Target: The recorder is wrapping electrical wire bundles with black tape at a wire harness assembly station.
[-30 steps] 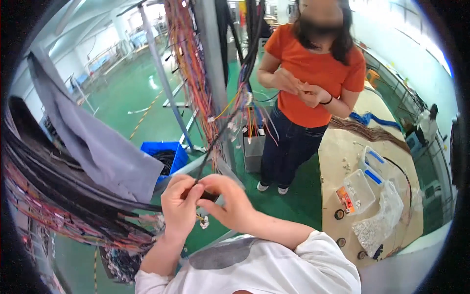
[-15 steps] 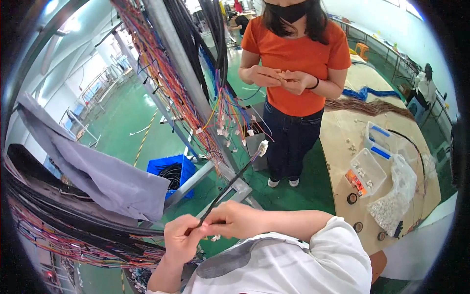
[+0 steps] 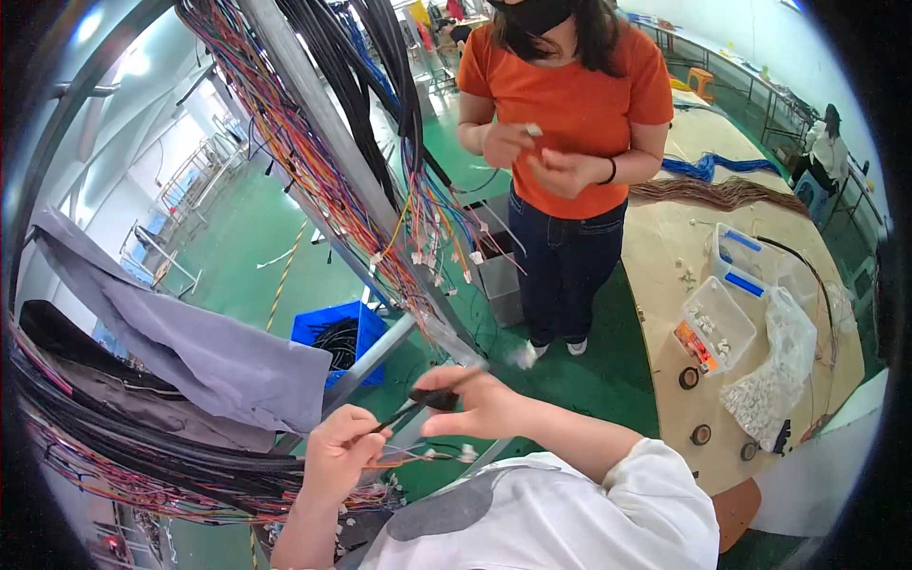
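Note:
My left hand (image 3: 337,448) pinches a thin black-wrapped wire bundle (image 3: 394,418) between thumb and fingers, low in the middle of the view. Just to its right, the fingers of my right hand (image 3: 480,404) curl over a blurred black piece (image 3: 435,399) lying against the bundle; whether it is tape or part of the bundle I cannot tell. Beyond that hand the bundle's far end, with a pale connector (image 3: 522,356), is smeared by motion. Below my hands a few thin coloured wires end in a white connector (image 3: 466,454).
A co-worker in an orange shirt (image 3: 570,95) stands ahead, hands at a small pale piece. Wire harnesses (image 3: 313,161) hang along a metal frame; more black bundles (image 3: 142,446) lie left, beside a grey cloth (image 3: 190,332). A wooden table (image 3: 665,247) at right bears boxes and tape rolls.
My right hand has moved right and its thumb has parted from the left hand. The wire bundle has swung lower and blurred. The co-worker's hands have come apart.

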### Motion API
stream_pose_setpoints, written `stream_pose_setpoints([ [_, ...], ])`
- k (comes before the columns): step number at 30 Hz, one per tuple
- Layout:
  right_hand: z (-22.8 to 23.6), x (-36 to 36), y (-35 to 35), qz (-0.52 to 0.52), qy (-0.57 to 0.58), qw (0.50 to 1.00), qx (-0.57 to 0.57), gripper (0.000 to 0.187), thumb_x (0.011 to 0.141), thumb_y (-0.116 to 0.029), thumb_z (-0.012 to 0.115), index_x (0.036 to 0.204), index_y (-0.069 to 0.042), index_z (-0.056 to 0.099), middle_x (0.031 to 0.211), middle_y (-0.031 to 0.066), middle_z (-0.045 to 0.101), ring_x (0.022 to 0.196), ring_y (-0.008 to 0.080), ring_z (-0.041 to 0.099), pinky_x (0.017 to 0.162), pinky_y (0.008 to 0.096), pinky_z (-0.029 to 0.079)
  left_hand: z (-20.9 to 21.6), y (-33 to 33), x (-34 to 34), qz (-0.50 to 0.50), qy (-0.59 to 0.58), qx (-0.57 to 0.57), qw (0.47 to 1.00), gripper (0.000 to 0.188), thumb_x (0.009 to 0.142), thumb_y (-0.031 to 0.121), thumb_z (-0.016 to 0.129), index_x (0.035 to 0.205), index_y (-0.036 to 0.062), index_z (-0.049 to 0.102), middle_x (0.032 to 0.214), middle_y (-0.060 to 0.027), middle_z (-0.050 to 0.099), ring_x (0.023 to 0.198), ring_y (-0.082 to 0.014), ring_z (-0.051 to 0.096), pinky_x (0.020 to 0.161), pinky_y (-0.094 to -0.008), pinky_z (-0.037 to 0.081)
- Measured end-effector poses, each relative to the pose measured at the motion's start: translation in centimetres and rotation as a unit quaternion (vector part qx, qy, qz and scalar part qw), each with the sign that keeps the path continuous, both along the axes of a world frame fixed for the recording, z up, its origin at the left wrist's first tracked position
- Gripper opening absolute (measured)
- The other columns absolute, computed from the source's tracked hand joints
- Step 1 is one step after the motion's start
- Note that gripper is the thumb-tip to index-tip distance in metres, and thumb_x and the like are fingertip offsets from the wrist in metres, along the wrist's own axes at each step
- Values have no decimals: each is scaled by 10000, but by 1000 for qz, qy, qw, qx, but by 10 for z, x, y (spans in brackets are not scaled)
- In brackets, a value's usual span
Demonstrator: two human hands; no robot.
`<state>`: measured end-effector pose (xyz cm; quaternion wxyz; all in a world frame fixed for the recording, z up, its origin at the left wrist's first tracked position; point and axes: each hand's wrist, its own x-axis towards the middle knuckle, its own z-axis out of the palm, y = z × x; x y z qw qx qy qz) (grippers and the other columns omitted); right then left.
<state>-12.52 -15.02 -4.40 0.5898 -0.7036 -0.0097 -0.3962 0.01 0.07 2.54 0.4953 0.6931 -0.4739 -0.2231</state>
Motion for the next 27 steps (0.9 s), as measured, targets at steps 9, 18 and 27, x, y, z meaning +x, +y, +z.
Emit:
stream_pose_setpoints([
  [9, 4, 16, 19, -6, 127, 962, 243, 136, 820, -149, 542, 757, -31, 566, 582, -5, 503, 493, 51, 449, 429, 193, 341, -36, 9, 10, -53, -562, 37, 824, 292, 707, 90, 510, 975, -26, 523, 632, -72, 516, 569, -184, 539, 517, -288, 435],
  [18, -156, 18, 1, 208, 454, 859, 113, 133, 753, -153, 562, 706, -31, 535, 574, -6, 481, 495, 77, 395, 467, 219, 289, -80, 31, 10, 39, -635, 37, 771, 272, 643, 122, 528, 893, 22, 567, 656, -27, 503, 631, -150, 515, 681, -273, 419],
  [27, -99, 74, -33, 88, 306, 937, 141, 157, 779, -194, 535, 756, -47, 484, 654, 3, 467, 572, 79, 402, 515, 216, 318, -115, 51, -4, 20, -641, 36, 767, 277, 605, 130, 529, 862, 38, 578, 655, -2, 483, 678, -150, 503, 821, -312, 370],
])
